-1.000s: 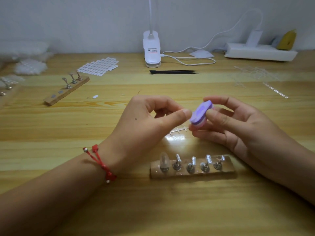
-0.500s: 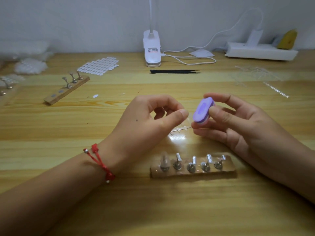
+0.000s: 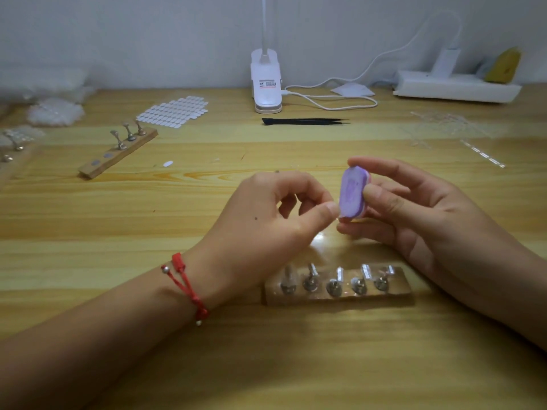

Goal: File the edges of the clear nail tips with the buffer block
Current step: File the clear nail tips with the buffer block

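Note:
My right hand (image 3: 429, 220) grips a purple oval buffer block (image 3: 352, 192) between thumb and fingers, held almost upright above the table. My left hand (image 3: 266, 220) has thumb and forefinger pinched together, with the thumb tip touching the block's lower left edge. The clear nail tip in that pinch is nearly invisible. In front of both hands lies a wooden holder (image 3: 337, 294) with several metal stands, some carrying clear tips.
A second wooden holder (image 3: 118, 152) lies at the left, with a sheet of white tips (image 3: 174, 110) behind it. Black tweezers (image 3: 305, 121), a white lamp base (image 3: 266, 87) with its cable and a power strip (image 3: 455, 90) stand at the back. Clear plastic sprues (image 3: 450, 128) lie far right.
The buffer block has been turned from slanted to nearly upright and raised a little. My left thumb has closed the gap and now touches it.

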The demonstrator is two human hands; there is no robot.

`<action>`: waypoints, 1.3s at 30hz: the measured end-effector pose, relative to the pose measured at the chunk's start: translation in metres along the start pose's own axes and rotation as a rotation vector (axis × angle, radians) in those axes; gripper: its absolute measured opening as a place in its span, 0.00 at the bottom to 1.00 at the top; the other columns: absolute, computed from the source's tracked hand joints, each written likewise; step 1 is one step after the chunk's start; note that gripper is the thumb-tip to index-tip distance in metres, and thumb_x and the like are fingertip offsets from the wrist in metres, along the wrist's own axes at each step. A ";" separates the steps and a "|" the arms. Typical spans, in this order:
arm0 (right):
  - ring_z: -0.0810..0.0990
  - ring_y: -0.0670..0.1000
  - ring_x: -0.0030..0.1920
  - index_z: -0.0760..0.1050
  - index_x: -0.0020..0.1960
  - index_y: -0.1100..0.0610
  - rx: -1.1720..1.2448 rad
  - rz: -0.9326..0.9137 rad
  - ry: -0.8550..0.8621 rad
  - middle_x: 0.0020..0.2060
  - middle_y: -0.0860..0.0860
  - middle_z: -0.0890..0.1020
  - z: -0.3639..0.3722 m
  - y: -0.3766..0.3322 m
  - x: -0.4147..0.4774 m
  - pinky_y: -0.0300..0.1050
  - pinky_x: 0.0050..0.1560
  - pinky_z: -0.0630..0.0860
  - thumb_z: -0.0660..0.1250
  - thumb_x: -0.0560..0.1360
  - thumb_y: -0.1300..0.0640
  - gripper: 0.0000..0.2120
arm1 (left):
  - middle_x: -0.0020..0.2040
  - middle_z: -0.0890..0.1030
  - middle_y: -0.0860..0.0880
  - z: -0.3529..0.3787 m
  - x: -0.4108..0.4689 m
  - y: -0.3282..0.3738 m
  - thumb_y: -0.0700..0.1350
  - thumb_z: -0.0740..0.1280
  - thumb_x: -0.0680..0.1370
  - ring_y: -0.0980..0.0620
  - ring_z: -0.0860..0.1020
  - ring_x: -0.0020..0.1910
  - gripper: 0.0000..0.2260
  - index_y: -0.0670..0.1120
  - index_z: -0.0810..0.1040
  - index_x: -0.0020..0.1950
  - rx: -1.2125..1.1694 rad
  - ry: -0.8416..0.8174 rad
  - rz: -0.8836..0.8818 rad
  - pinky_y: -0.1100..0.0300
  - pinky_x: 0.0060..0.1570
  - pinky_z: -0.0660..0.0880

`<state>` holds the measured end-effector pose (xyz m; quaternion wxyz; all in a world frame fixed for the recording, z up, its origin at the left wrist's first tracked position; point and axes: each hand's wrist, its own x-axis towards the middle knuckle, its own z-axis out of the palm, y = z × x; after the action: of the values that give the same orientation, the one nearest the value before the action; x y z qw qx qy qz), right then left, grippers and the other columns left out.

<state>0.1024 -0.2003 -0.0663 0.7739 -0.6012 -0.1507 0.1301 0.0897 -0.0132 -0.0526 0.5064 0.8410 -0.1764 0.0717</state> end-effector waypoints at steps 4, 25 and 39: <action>0.84 0.50 0.42 0.83 0.55 0.51 -0.079 0.002 -0.050 0.46 0.52 0.85 0.001 0.001 -0.001 0.42 0.46 0.81 0.70 0.68 0.54 0.16 | 0.28 0.71 0.58 -0.002 0.001 -0.001 0.48 0.70 0.72 0.60 0.67 0.31 0.05 0.50 0.79 0.36 0.000 0.054 0.003 0.71 0.35 0.64; 0.82 0.49 0.40 0.84 0.54 0.52 -0.034 0.020 -0.016 0.42 0.55 0.83 0.000 0.000 0.001 0.43 0.45 0.81 0.70 0.67 0.55 0.16 | 0.29 0.71 0.54 -0.001 0.001 0.000 0.47 0.72 0.74 0.53 0.67 0.32 0.06 0.49 0.81 0.37 0.026 0.033 -0.006 0.67 0.35 0.65; 0.82 0.49 0.40 0.84 0.54 0.51 -0.066 0.014 -0.022 0.42 0.52 0.84 0.002 0.001 0.000 0.43 0.46 0.81 0.70 0.67 0.54 0.16 | 0.30 0.74 0.52 -0.004 0.002 -0.001 0.47 0.72 0.72 0.51 0.67 0.32 0.06 0.52 0.79 0.35 0.025 0.107 0.016 0.64 0.35 0.66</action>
<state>0.1018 -0.1986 -0.0665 0.7509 -0.6262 -0.1591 0.1370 0.0921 -0.0098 -0.0514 0.5038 0.8408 -0.1550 0.1231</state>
